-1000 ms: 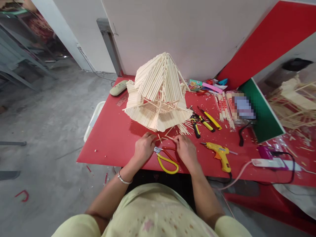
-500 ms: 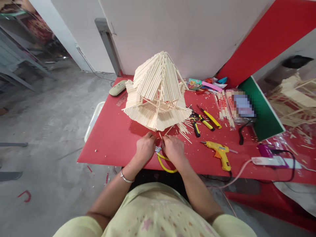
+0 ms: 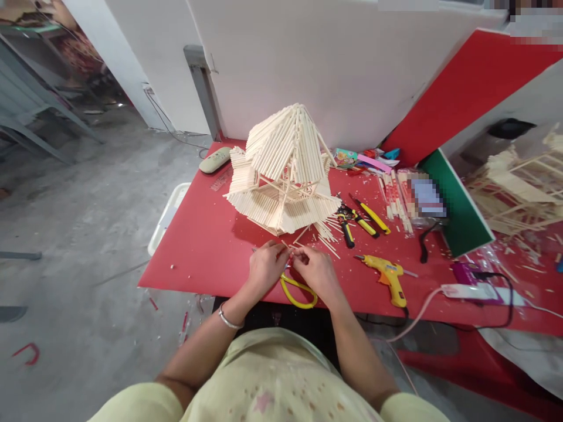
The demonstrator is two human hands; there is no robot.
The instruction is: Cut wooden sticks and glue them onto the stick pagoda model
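My left hand (image 3: 267,265) and my right hand (image 3: 317,271) meet near the table's front edge, fingers pinched together. Between their fingertips a short, thin wooden stick (image 3: 285,244) shows in part; its ends are mostly hidden. Just beneath the hands lies a cutting tool with yellow looped handles (image 3: 303,305), its head largely covered. Right behind the hands stands a pavilion model (image 3: 285,181) built of pale round sticks, with a peaked roof and a wide skirt-like base. Loose sticks (image 3: 328,234) are scattered at its right side.
On the red table (image 3: 189,252) to the right lie black-and-yellow pliers (image 3: 363,224), a yellow cutter knife (image 3: 373,215) and a yellow glue gun (image 3: 387,274) with its cord. A spectacle case (image 3: 215,160) is at back left. A green board (image 3: 457,205) stands at right, beside another stick model (image 3: 519,181).
My hands have drawn closer together, with the fingertips now nearly touching around the stick. The camera view has shifted slightly. The model and tools lie where they were.
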